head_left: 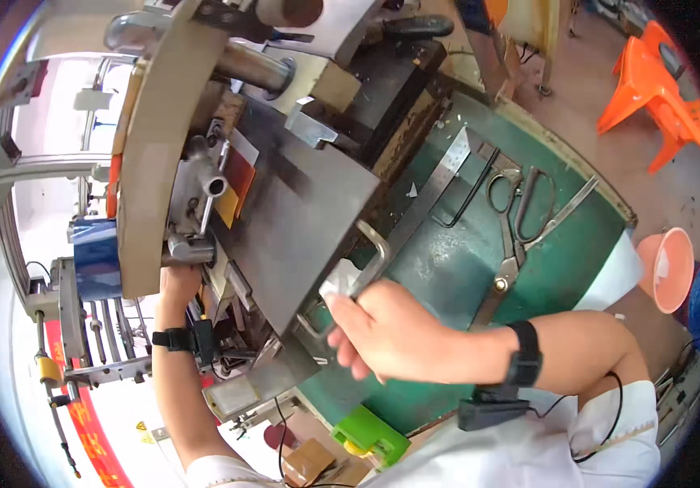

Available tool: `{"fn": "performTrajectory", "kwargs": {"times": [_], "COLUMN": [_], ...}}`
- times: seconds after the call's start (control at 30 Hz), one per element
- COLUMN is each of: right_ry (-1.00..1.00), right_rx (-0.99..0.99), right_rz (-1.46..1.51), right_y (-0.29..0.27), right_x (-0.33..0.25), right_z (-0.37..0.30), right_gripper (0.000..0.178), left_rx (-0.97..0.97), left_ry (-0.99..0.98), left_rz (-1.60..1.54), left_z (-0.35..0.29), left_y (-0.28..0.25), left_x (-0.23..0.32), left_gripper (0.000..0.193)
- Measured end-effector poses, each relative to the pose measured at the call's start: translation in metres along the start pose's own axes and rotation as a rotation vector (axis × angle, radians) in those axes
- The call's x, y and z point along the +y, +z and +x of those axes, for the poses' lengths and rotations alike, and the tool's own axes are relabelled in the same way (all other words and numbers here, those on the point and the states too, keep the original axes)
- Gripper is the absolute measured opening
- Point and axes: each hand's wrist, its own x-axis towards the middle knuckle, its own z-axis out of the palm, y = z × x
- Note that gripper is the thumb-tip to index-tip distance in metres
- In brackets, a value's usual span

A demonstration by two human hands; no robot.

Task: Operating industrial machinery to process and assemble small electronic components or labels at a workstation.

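My right hand (pixel 391 329) is closed, its thumb and fingers pinching a small whitish piece (pixel 339 279) whose kind I cannot make out. It is above the front edge of a flat grey metal plate (pixel 301 203), beside the plate's bent metal handle (pixel 378 248). On the left my left hand (pixel 179 283) reaches in under a metal knob (pixel 191 249) on the machine; its fingers are hidden there. An orange and yellow sheet (pixel 239 191) lies at the plate's left side, below a metal shaft and lever.
On the green bench top (pixel 439 260) lie large scissors (pixel 506 236), a hex key (pixel 472 191) and a steel ruler (pixel 447 163). The machine's beige frame (pixel 155 163) rises close on the left. An orange stool (pixel 655 89) and a pink bin (pixel 665 268) stand on the right.
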Motion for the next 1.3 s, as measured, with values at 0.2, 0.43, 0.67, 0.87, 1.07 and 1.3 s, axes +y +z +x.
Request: {"fn": "performTrajectory", "kwargs": {"times": [0.2, 0.43, 0.67, 0.87, 1.07, 1.3], "right_ry": [0.055, 0.003, -0.042, -0.056, -0.048, -0.473], "right_rx": [0.133, 0.177, 0.200, 0.224, 0.165, 0.494], "right_rz": [0.021, 0.042, 0.067, 0.074, 0.022, -0.216], "right_y": [0.012, 0.015, 0.023, 0.022, 0.015, -0.018], "right_x": [-0.017, -0.034, -0.040, -0.045, -0.042, -0.006], "right_z": [0.027, 0.054, 0.088, 0.102, 0.119, 0.108], "right_gripper": [0.051, 0.046, 0.045, 0.043, 0.044, 0.040], "left_rx": [0.027, -0.100, -0.074, -0.140, 0.025, 0.285], "left_ry": [0.063, -0.003, -0.078, -0.213, -0.107, -0.418], "left_rz": [0.060, 0.028, 0.073, -0.135, -0.088, -0.197], "left_z": [0.009, 0.015, 0.000, -0.034, -0.124, -0.316], "left_y": [0.005, 0.010, -0.005, -0.079, -0.125, -0.169], "left_x": [0.007, -0.006, 0.008, 0.076, 0.085, 0.144], "left_gripper": [0.026, 0.027, 0.029, 0.053, 0.063, 0.054]}}
